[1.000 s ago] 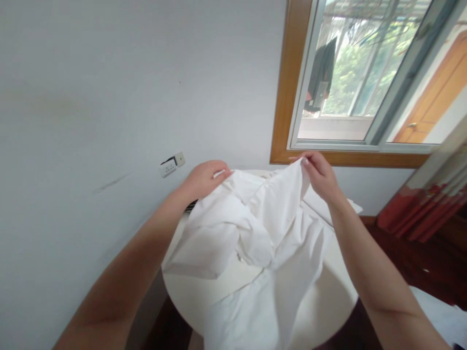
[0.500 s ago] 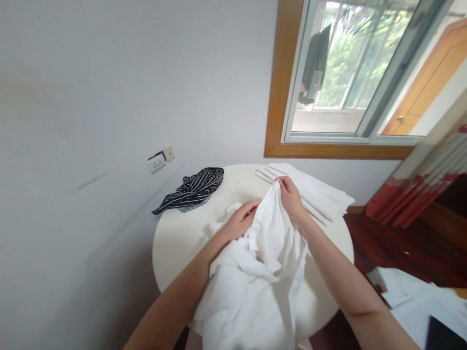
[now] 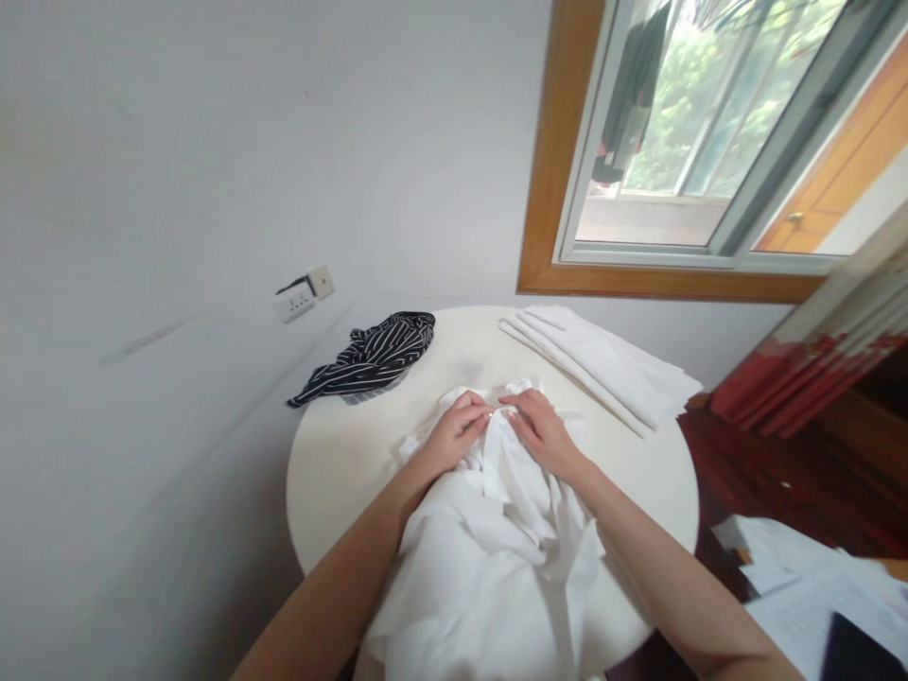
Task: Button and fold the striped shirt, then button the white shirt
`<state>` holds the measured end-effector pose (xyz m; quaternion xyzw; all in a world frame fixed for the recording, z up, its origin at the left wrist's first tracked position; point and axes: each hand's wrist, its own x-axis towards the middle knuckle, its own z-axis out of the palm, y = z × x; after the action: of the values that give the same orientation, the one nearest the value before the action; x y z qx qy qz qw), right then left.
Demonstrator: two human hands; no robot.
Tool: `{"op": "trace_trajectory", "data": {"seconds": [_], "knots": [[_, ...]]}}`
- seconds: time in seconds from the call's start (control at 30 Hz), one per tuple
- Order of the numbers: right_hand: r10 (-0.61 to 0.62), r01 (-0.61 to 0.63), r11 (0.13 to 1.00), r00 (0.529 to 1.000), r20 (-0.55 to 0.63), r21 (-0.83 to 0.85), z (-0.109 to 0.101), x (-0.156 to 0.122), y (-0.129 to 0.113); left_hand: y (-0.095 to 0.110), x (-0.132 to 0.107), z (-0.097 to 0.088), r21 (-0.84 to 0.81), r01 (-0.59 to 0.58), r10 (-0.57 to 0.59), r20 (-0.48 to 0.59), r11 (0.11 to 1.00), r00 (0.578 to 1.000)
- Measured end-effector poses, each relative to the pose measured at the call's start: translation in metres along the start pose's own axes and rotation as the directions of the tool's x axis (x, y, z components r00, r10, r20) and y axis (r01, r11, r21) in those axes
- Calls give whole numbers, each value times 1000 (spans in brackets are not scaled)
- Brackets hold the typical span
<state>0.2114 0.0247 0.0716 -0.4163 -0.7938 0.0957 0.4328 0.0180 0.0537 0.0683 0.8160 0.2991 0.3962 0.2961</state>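
Note:
A crumpled white garment (image 3: 468, 558), its exact kind unclear, lies bunched on the round cream table (image 3: 333, 492) and hangs over the near edge. My left hand (image 3: 458, 430) pinches a strip of this cloth near the table's middle. Close beside it, my right hand (image 3: 540, 430) grips the same strip from the right, fingertips almost meeting those of the left. Folded white cloth (image 3: 602, 364) rests at the table's back right, apart from both hands. To the back left is a black-and-white striped cloth (image 3: 375, 355), loosely heaped.
Behind the table rises a white wall (image 3: 177, 189) with a power socket (image 3: 294, 301). A wood-framed window (image 3: 659, 270) is at the back right, beside a red and cream curtain (image 3: 773, 378). Papers (image 3: 815, 577) and a dark flat object (image 3: 862, 653) are at the lower right.
My right hand has come down and left from the folded cloth's edge, lowering the raised piece of white garment toward my left hand. The view has shifted slightly.

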Motion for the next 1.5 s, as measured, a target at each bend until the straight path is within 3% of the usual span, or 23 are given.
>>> {"op": "trace_trajectory", "data": {"seconds": [0.1, 0.37, 0.6, 0.73, 0.97, 1.07, 1.3, 1.5], "knots": [[66, -61, 995, 996, -54, 84, 7, -4, 5, -4, 0, 1, -13, 19, -19, 25, 1000, 1000], [182, -152, 961, 976, -116, 230, 15, -8, 6, 0, -3, 8, 36, 90, -86, -89, 995, 992], [-8, -4, 970, 999, 48, 244, 7, -7, 11, 0, -1, 15, -117, 282, -297, -143, 952, 944], [-109, 81, 980, 983, 150, 180, 1, -6, 9, 0, 0, 14, -185, 354, -367, -42, 917, 929], [-117, 74, 987, 936, 331, 142, -11, -6, -6, -6, -6, 8, -166, 456, -401, 285, 874, 871], [-106, 49, 987, 915, 389, 153, -13, -7, -10, -9, -9, 8, -129, 452, -384, 358, 883, 851], [2, -47, 991, 942, 337, 125, -4, -8, -8, -12, -8, 11, -123, 410, -352, 330, 904, 876], [49, -67, 992, 986, 161, 107, 7, -12, -6, -6, -5, 9, -167, 344, -305, 217, 924, 927]]}}
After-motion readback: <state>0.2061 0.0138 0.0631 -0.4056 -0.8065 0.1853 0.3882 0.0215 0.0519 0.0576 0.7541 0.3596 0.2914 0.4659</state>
